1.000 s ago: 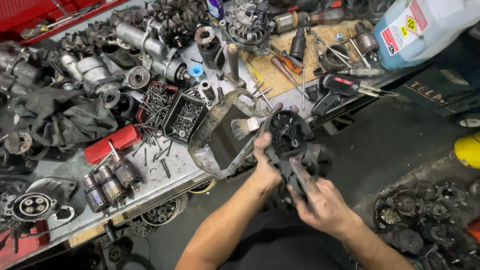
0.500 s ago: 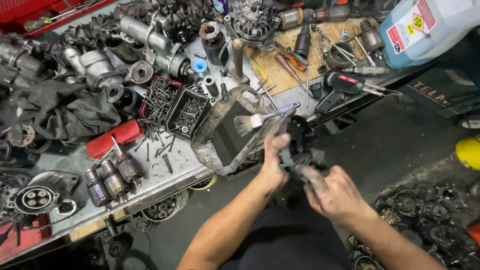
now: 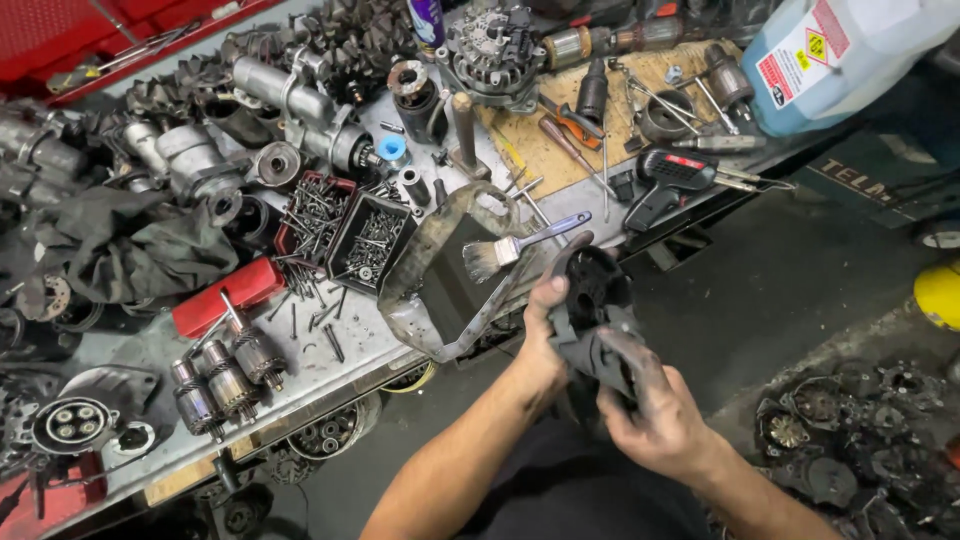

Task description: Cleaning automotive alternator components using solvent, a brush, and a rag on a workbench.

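Both hands on a black alternator housing at the bench edge

Right hand [image 3: 655,415] grips the housing [image 3: 592,315] from below, left hand [image 3: 545,335] clasps its side; it has dropped and turned face-up since a moment ago, hub in view. Beyond: paintbrush [image 3: 510,248] across the metal pan [image 3: 430,275], screw trays [image 3: 345,225]

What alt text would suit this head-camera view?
Two grimy hands, left hand and right hand, hold a black round machine housing beside a cluttered workbench with a paintbrush, screw trays and motor parts.
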